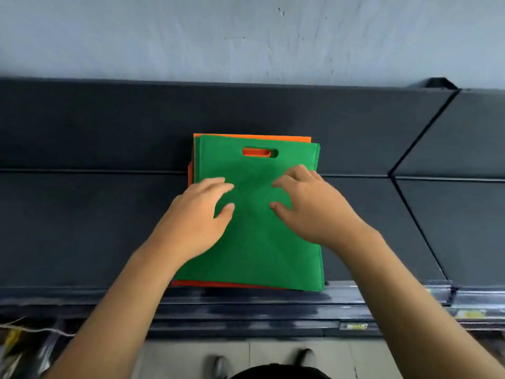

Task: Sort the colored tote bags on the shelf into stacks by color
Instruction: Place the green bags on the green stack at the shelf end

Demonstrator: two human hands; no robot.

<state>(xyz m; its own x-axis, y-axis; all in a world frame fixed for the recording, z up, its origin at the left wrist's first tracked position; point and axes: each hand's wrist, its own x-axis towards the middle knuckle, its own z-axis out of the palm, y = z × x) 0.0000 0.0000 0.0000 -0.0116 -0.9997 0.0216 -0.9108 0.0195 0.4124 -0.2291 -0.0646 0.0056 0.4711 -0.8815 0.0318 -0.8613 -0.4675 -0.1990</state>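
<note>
Left hand point(199, 214): fingers spread, resting flat on the green bag point(254, 228), holding nothing.
Right hand point(308, 206): likewise, perhaps just hovering.
Pile: green over orange bags point(251, 137), at the shelf point(82, 214) front edge.
Progress: unsorted; no separate stacks.

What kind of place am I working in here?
Probably a shop aisle: a dark metal shelf with a price-label strip along its front edge, a stack of flat tote bags on it, and a plain wall behind.
</note>
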